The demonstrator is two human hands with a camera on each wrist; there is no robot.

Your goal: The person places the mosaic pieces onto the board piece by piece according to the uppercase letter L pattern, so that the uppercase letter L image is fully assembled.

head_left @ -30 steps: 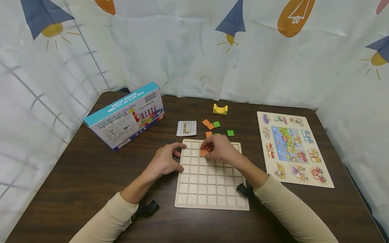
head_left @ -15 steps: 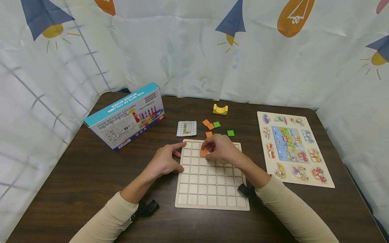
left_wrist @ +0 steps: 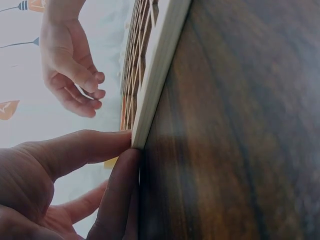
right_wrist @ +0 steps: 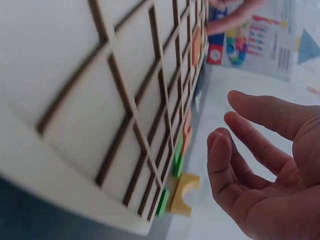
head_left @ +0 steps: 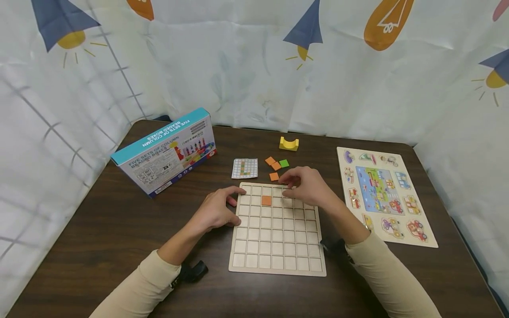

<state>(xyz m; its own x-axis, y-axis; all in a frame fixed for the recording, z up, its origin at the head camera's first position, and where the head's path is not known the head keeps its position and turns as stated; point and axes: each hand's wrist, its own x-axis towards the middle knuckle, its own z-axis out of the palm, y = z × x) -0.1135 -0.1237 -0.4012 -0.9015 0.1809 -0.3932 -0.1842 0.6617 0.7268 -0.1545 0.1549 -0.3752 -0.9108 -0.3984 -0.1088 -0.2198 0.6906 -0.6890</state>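
Board (head_left: 265,234) beneath right hand (head_left: 307,187)

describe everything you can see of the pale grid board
The pale grid board looks wooden, with rounded corners and raised, brown-sided ridges forming cells. It lies flat on the dark table. An orange tile sits in the second row from its far edge; the left hand touches its left edge.
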